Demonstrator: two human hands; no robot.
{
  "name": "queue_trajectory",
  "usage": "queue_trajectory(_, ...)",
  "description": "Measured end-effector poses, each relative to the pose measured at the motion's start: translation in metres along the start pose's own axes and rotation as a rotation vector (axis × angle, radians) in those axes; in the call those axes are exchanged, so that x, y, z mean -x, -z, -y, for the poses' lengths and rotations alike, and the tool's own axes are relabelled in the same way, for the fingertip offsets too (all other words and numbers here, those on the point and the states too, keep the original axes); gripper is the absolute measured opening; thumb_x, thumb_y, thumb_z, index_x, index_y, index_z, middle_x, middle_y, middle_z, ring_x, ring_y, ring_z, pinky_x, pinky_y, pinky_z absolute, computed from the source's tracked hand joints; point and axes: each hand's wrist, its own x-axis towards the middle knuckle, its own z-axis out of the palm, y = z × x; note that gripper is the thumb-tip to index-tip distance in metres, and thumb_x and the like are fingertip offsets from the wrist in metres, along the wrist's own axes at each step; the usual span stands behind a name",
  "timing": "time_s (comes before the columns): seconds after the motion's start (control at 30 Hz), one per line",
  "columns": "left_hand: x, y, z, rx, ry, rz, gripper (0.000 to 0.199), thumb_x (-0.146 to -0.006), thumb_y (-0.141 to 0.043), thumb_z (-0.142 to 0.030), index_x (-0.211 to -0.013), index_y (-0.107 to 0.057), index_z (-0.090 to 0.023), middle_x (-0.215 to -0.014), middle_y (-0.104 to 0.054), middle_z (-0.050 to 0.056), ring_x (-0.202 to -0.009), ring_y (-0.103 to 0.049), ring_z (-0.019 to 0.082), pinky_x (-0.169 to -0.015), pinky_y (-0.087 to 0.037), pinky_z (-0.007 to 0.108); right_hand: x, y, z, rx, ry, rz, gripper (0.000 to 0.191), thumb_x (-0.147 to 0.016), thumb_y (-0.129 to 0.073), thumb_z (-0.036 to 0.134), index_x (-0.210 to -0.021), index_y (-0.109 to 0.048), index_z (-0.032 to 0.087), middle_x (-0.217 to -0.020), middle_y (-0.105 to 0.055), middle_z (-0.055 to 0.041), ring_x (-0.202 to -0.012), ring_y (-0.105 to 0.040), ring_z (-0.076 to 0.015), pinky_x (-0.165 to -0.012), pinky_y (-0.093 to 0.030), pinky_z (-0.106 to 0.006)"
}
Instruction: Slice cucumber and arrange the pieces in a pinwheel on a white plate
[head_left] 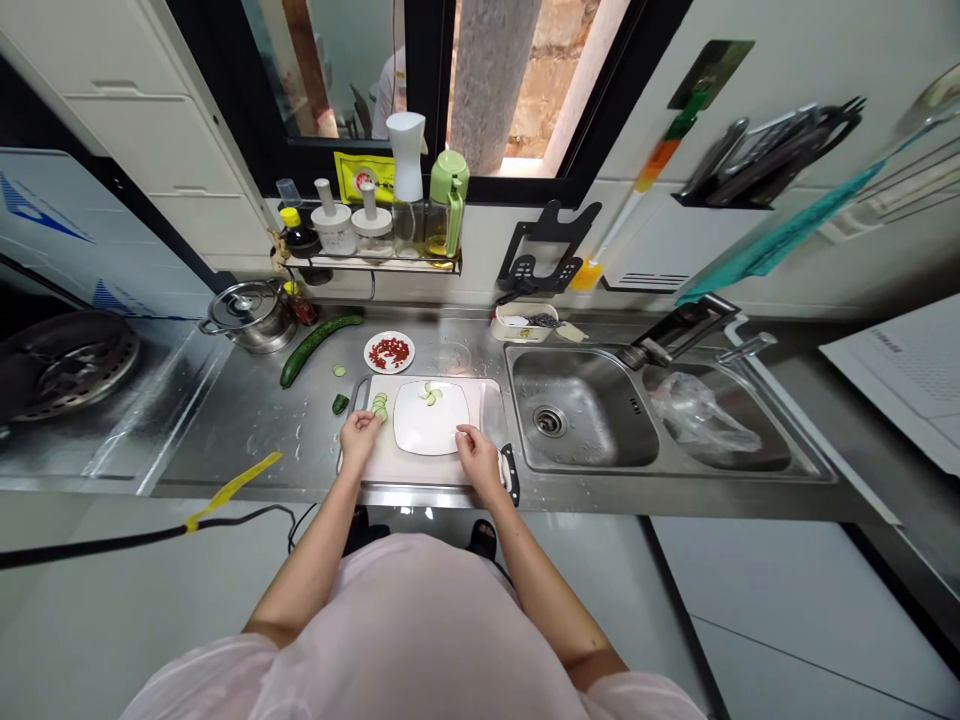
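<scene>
A white square plate [431, 430] lies on the pale cutting board [386, 468], with a few cucumber slices [430, 393] fanned near its far edge. My left hand [360, 437] is at the board's left side, its fingertips closed at a small pile of cucumber slices [380, 402]. At the plate's right edge is my right hand [478, 458], thumb and fingers pinched together; whatever they may hold is too small to make out. A knife [511, 474] with a dark handle lies just right of that hand. Left of the board sits a cucumber end piece [340, 403].
Behind the board are a plate of chopped red pieces [389, 352] and a long cucumber [315, 347]. A steel pot [251, 312] stands at the back left. The double sink [585, 455] is on the right, with a plastic bag [701, 415] in its right basin.
</scene>
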Motion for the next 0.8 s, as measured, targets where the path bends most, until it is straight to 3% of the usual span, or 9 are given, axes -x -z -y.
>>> queue_trajectory(0.13,0.003,-0.006,-0.037,0.317,-0.007,0.101,0.033,-0.059,-0.073,-0.039,-0.078,-0.057,-0.016,-0.065,-0.060,0.000,-0.061,-0.057,0.010,-0.062,-0.044,0.022,-0.013,0.004,0.012,-0.044,0.015,-0.022,0.034,-0.085,-0.043,0.039,-0.099,-0.065,0.017,-0.072,-0.063,-0.0029,-0.064,-0.055,-0.0149,-0.064,-0.042,-0.025)
queue_trajectory(0.43,0.023,-0.012,-0.120,0.466,-0.074,0.248,0.033,-0.058,-0.075,-0.036,-0.080,-0.060,-0.016,-0.071,-0.063,0.001,-0.068,-0.059,0.011,-0.068,-0.047,0.024,-0.046,0.022,0.065,-0.229,0.082,-0.084,0.029,-0.085,-0.048,0.038,-0.096,-0.063,0.017,-0.080,-0.064,-0.0032,-0.070,-0.056,-0.0135,-0.067,-0.044,-0.024)
queue_trajectory(0.6,0.035,-0.008,-0.144,0.508,-0.129,0.302,0.034,-0.059,-0.077,-0.035,-0.083,-0.064,-0.015,-0.074,-0.065,0.002,-0.069,-0.060,0.011,-0.068,-0.047,0.023,-0.057,0.038,0.101,-0.311,0.156,-0.082,0.026,-0.084,-0.052,0.039,-0.097,-0.063,0.019,-0.085,-0.065,-0.0031,-0.073,-0.057,-0.0138,-0.067,-0.046,-0.026)
queue_trajectory(0.8,0.045,-0.004,-0.159,0.452,-0.281,0.356,0.029,-0.063,-0.075,-0.033,-0.085,-0.067,-0.016,-0.078,-0.066,0.003,-0.068,-0.058,0.010,-0.068,-0.046,0.023,-0.062,0.049,0.133,-0.319,0.298,0.047,0.022,-0.085,-0.052,0.038,-0.093,-0.065,0.022,-0.091,-0.065,-0.0037,-0.086,-0.058,-0.0162,-0.067,-0.044,-0.026)
